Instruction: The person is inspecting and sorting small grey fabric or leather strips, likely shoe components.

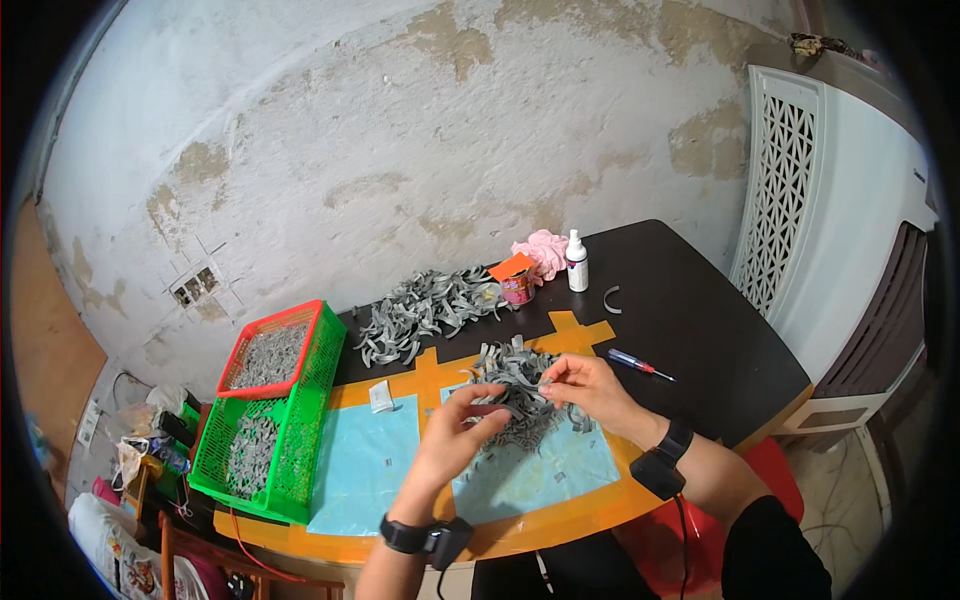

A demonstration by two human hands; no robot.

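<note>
Over a pile of grey curved strips (510, 365) my two hands are close together. Thumb and fingers of my left hand (458, 428) close on a grey curved strip (508, 408). My right hand (597, 393) is closed in a pinch at the strip's other side, its fingertips partly hiding what they grip. Small grey bits (525, 435) lie heaped under my hands on a light blue sheet (545, 485), which is edged with orange-yellow tape (590, 508).
A larger heap of grey strips (425, 310) lies at the back. Left stand a green basket (300, 450) and a red-rimmed basket (318, 335), both holding grey pieces. A tin (517, 290), pink cloth (543, 252), white bottle (577, 265) and screwdriver (640, 364) are around.
</note>
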